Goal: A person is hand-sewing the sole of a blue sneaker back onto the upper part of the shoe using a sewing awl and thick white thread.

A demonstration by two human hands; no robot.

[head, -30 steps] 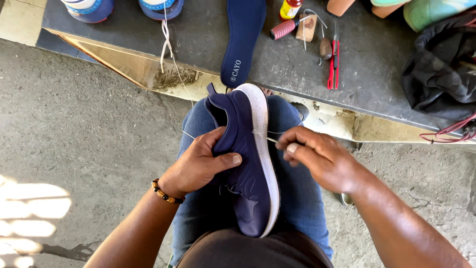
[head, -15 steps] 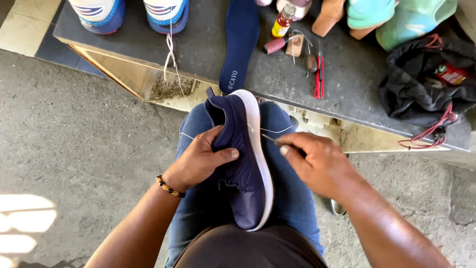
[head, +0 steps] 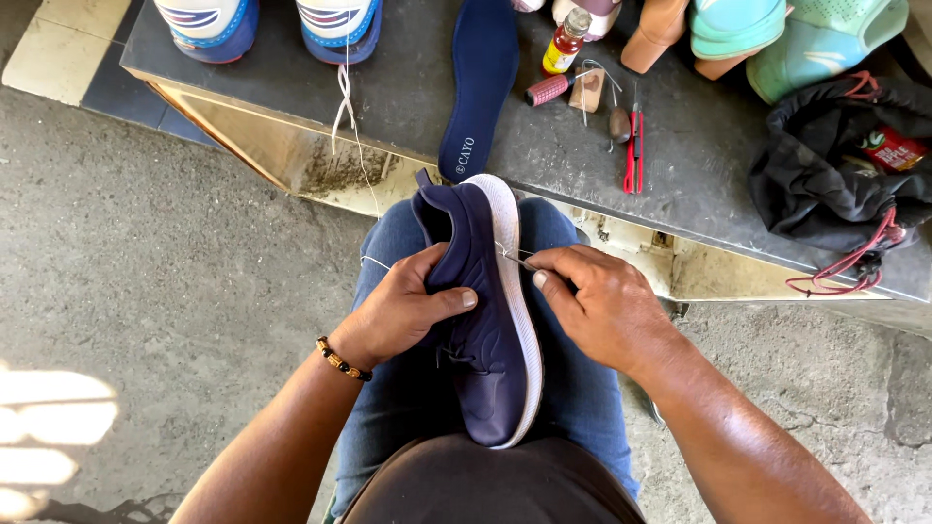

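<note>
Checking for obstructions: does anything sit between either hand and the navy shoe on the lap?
Nothing visible does. The left hand grips the navy shoe directly, and the right hand meets its white sole edge with a thin tool.

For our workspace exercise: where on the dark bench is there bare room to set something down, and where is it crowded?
The bench is bare between the sneakers and the insole, and again between the red tool and the black bag. It is crowded around the bottle and along the back right with shoes.
</note>
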